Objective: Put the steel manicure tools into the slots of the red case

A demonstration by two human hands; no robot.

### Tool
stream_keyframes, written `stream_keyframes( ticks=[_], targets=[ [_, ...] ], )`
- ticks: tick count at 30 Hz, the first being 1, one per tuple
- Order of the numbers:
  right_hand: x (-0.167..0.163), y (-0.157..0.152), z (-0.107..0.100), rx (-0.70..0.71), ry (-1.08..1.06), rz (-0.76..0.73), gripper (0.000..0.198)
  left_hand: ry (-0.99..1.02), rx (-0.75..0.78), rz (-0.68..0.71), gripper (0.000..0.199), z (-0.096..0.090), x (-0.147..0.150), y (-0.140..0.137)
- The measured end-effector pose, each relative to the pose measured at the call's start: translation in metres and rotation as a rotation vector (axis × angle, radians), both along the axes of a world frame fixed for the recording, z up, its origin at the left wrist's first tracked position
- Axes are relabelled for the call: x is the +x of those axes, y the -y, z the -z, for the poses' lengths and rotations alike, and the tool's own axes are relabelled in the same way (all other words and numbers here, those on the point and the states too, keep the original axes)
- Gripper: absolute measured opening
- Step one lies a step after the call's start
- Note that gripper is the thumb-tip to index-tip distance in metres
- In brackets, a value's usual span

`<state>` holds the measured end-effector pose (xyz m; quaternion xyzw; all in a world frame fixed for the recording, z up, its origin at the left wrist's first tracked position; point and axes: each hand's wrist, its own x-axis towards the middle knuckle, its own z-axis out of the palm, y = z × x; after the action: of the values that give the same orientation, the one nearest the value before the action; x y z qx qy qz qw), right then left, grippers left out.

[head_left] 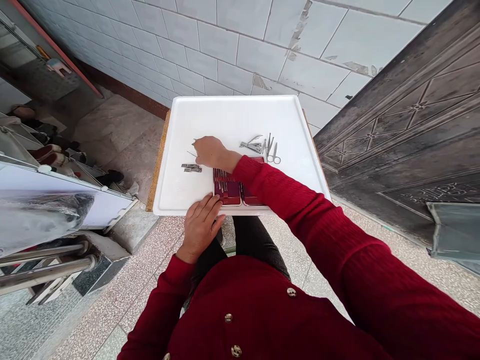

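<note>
Pale tiles [240,30] back the white surface [232,117]. Head view: the left hand [200,222] lies flat, fingers extended, at the red case [230,201], which should steady it. The right hand [210,151] curls near a slim tool [191,153] and clippers [193,170]; whether its grip pinches anything, I cannot tell. Light fingertips suit slim pieces. No brand is legible.

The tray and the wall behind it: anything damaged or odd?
The tiled wall has ragged grey-brown patches toward the right, perhaps where something peeled off. On the white tray, nothing looks spilled.
</note>
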<state>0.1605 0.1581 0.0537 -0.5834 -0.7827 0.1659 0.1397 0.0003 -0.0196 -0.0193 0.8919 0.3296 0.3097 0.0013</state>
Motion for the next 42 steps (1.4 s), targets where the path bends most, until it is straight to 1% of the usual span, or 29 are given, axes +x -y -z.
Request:
stream_keyframes(
  ticks=[2, 4, 6, 7, 9, 11, 13, 15, 20, 25, 34, 37, 40, 42],
  targets=[
    [0.012, 0.009, -0.008, -0.030, 0.026, 0.017, 0.012, -0.004, -0.008, 0.000, 0.033, 0.000, 0.000, 0.000],
    [0.027, 0.022, -0.015, -0.050, -0.076, 0.049, 0.013, -0.002, -0.011, -0.001, 0.033, 0.001, 0.000, 0.000],
    [0.043, 0.038, -0.016, -0.112, -0.229, 0.089, 0.017, 0.002, -0.007, -0.001, 0.033, 0.001, -0.001, -0.001],
    [0.050, 0.046, -0.014, -0.157, -0.320, 0.102, 0.021, 0.000, -0.008, -0.002, 0.033, 0.001, -0.001, -0.001],
    [0.062, 0.060, -0.006, -0.221, -0.498, 0.114, 0.040, -0.007, -0.020, -0.003, 0.034, 0.000, -0.001, -0.001],
    [0.072, 0.071, 0.003, -0.235, -0.632, 0.112, 0.058, -0.010, -0.030, -0.002, 0.035, 0.000, 0.000, -0.001],
    [0.077, 0.078, 0.010, -0.227, -0.709, 0.126, 0.060, -0.006, -0.027, -0.001, 0.035, -0.001, 0.000, -0.001],
    [0.079, 0.081, 0.013, -0.219, -0.740, 0.154, 0.054, -0.003, -0.014, -0.003, 0.035, -0.002, 0.000, -0.001],
    [0.079, 0.083, 0.016, -0.191, -0.729, 0.233, 0.046, -0.009, 0.004, 0.004, 0.038, -0.004, 0.001, -0.001],
    [0.079, 0.084, 0.017, -0.118, -0.636, 0.251, 0.035, -0.025, -0.029, -0.008, 0.038, -0.004, 0.001, -0.001],
    [0.078, 0.086, 0.016, -0.124, -0.578, 0.244, 0.038, -0.026, 0.022, -0.002, 0.035, -0.005, 0.002, -0.002],
    [0.076, 0.086, 0.015, -0.117, -0.536, 0.243, 0.030, -0.028, 0.010, -0.005, 0.036, -0.005, 0.002, -0.002],
    [0.075, 0.088, 0.012, -0.084, -0.450, 0.262, 0.019, -0.027, 0.011, -0.004, 0.036, -0.004, 0.002, -0.002],
    [0.073, 0.088, 0.010, -0.057, -0.386, 0.272, 0.017, -0.030, 0.002, -0.005, 0.036, -0.004, 0.001, -0.002]
  ],
)
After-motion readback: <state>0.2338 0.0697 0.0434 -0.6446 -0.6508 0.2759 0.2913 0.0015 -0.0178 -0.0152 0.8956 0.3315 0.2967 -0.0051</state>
